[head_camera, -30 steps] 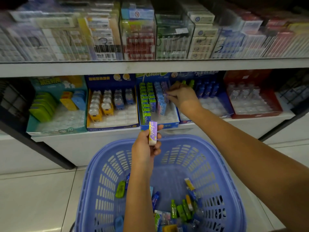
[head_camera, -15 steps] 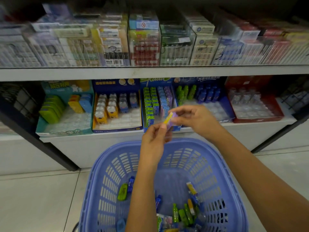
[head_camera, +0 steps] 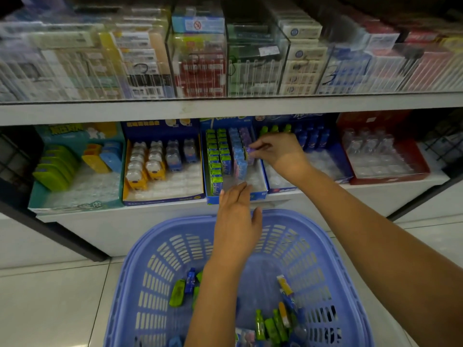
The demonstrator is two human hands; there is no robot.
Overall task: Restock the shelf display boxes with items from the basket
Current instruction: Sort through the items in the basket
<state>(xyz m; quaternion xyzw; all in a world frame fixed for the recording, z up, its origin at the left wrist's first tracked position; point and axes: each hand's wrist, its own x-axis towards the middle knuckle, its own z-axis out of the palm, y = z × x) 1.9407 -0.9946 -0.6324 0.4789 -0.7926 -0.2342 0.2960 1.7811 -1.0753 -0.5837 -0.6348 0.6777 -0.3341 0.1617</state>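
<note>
Pinching a purple pack (head_camera: pixel 249 152), my right hand (head_camera: pixel 278 152) is over the centre display box (head_camera: pixel 259 195). My left hand (head_camera: pixel 238 214) hovers below, fingers straight.

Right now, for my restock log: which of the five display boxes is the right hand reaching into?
The middle one, the blue box with green, blue and purple packs; the right hand pinches a purple pack over its purple row.

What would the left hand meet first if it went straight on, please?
Most likely the front blue pack in the display box, as the left hand points at it; depth is uncertain.
</note>
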